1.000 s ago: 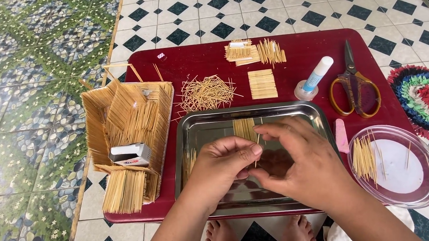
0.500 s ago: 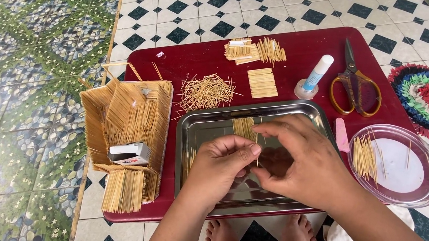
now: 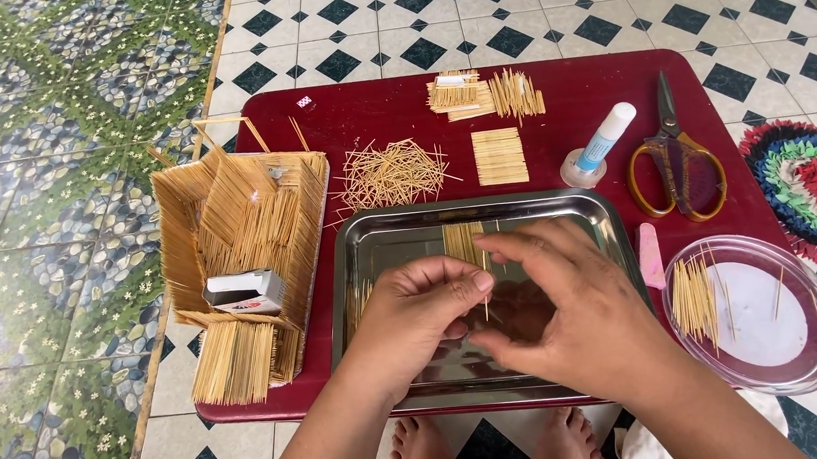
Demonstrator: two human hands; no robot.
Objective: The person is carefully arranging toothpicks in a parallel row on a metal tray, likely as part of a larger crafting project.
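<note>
- Toothpick (image 3: 487,300) sits pinched between both hands over the steel tray (image 3: 384,242): left hand (image 3: 418,310) has thumb and forefinger pressed on it, right hand (image 3: 578,311) closes on it from the other side, fingers curled. One stick at least; can't tell if more are hidden under the fingers.
- Done so far, by my read: a small flat panel of sticks laid side by side (image 3: 464,240) lies in the tray's far half, just beyond the hands. A few more sticks (image 3: 359,297) lie at the tray's left wall.
- Finished-looking panels sit outside the tray: one square mat (image 3: 500,156) beyond its far rim, a cluster of mats (image 3: 483,92) further off.
- A toothpick box-like structure (image 3: 238,238), left of the tray, looks largely built, with a small white box (image 3: 246,290) inside.
- Stock left: loose pile (image 3: 391,174) past the tray's far-left corner, a batch in the clear lid (image 3: 797,371) right of the tray.
- Glue bottle (image 3: 601,145) and scissors (image 3: 677,166) stand beyond the tray's far-right corner, neither touched.
- Judgement: mid-run; the tray panel is narrow beside the finished mats, with plenty of stock unused.
</note>
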